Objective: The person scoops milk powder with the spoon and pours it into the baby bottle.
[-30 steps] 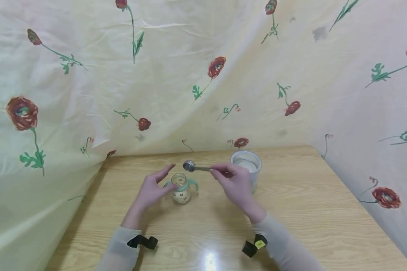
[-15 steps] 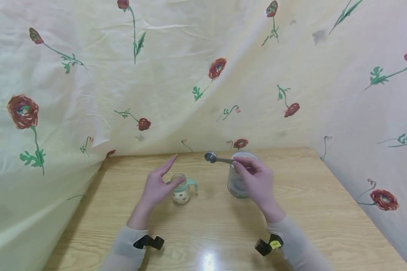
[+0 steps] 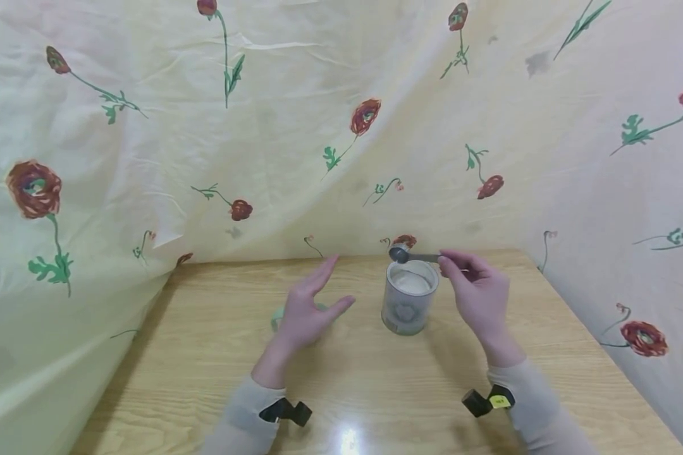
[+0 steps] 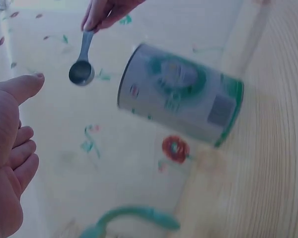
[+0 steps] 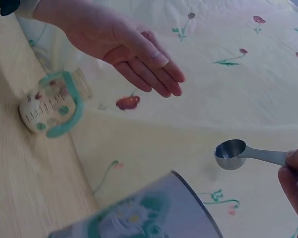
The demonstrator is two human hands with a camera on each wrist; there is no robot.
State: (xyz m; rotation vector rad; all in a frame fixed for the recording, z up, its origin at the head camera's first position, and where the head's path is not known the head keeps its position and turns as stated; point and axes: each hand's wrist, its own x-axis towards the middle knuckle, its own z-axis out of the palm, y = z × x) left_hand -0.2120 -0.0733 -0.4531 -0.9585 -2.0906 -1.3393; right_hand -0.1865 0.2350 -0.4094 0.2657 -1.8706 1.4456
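My right hand (image 3: 479,292) pinches the handle of a metal measuring spoon (image 3: 399,254), whose bowl hangs above the back rim of a tin can (image 3: 405,311). The can stands upright, lidless, with pale powder inside. In the right wrist view the spoon's bowl (image 5: 231,154) looks bare inside. My left hand (image 3: 309,309) hovers between the bottle and the can, fingers extended and thumb apart, holding nothing. Behind it a baby bottle with green handles is mostly hidden in the head view; the right wrist view shows this bottle (image 5: 52,104) upright on the table, uncapped, with pale contents.
A light wooden table (image 3: 341,392) carries the can and the bottle. Behind it and along both sides hangs a pale cloth (image 3: 284,145) printed with red flowers. Each sleeve bears a black wrist camera (image 3: 287,412).
My right hand has carried the measuring spoon rightward from above the bottle to above the can. The left hand has shifted right, away from beside the bottle, and now covers most of it.
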